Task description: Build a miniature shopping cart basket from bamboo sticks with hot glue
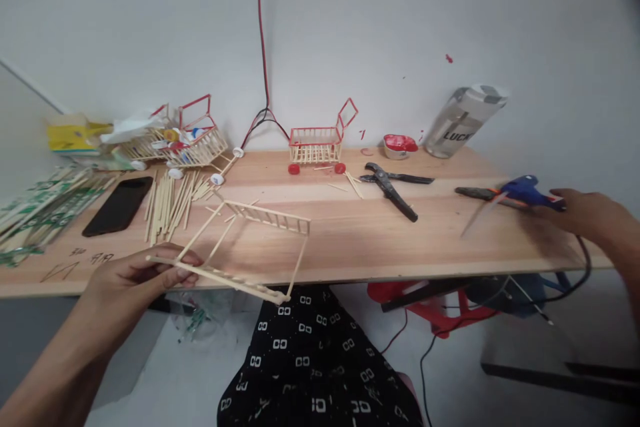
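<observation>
Between the thumb and fingers of my left hand [155, 277] is a frame of thin wooden sticks [240, 280], pinched at its near left corner. The frame is tilted above the table's front edge, with short rungs along two of its sides and open gaps between. Over at the right, my right hand [583, 213] is closed on a blue hot glue gun [525, 190], whose dark cord hangs over the table edge. A pale translucent glue stick [483, 213] slants down beside it, slightly blurred. Long-nosed pliers [473, 192] lie beneath the glue gun.
A stick-built cart [315, 145] with red wheels stands by the wall. More carts [200, 147] holding caps stand at left. Loose sticks [167, 207], a phone [119, 205], wrapped sticks [55, 207], black pliers [393, 190], a red-paint cup [399, 147] and a leaning bottle [465, 120] share the table.
</observation>
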Tool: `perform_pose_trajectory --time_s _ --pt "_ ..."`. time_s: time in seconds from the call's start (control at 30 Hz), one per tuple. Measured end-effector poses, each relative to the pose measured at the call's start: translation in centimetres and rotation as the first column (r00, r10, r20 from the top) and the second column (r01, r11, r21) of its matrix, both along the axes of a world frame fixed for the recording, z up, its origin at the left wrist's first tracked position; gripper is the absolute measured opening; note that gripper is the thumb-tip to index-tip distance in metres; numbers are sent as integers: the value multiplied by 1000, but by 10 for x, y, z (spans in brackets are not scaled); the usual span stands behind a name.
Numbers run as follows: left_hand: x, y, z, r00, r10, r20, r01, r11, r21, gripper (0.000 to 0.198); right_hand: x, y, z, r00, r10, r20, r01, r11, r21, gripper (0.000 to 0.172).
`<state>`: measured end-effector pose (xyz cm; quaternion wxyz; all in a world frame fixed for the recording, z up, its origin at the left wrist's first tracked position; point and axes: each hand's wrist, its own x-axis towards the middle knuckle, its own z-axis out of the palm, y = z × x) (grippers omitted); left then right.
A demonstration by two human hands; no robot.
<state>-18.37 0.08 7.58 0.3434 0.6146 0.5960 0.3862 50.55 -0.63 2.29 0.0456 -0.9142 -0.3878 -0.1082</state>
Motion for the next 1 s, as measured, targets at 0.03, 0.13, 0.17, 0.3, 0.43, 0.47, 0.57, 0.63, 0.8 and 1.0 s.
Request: perform_pose_trajectory --time_s 0.03,0.13,0.17,0.3,0.43,0.47,0.57,0.63,0.8,1.0 --pt "-1 0 -1 1000 -12 -9 12 1000 9 24 -2 0 4 998 -33 -59 28 997 -75 53" --pt "-5 0 -3 999 -33 -13 33 999 14 21 -13 -1 17 981 -94 -171 59 978 -198 65" --pt "-6 0 -4 999 -35 -2 35 999 8 20 -18 -3 22 982 -100 -161 68 979 -193 65" --pt "-7 -1 -7 998 -38 58 39 999 -19 21 -67 -10 42 997 62 38 -65 995 72 52" --pt "-8 1 -13 995 -27 92 30 999 -33 23 -170 -2 55 845 504 -179 -405 822 400 33" --pt "-9 1 -14 995 -26 94 29 999 -34 22 -200 3 54 720 645 -256 -508 741 440 30" --pt "-11 1 -15 994 -46 96 48 999 -24 18 -283 15 46 305 848 -433 -724 502 473 30" --pt "-13 0 -14 993 -68 97 71 997 -30 16 -322 22 38 94 864 -495 -786 370 495 31" --pt "-13 -1 -13 990 -107 95 107 994 3 12 -355 33 25 -67 815 -575 -827 277 489 20" --pt "-15 0 -17 983 -137 124 138 990 4 11 -345 35 29 -71 831 -552 -830 257 495 15"
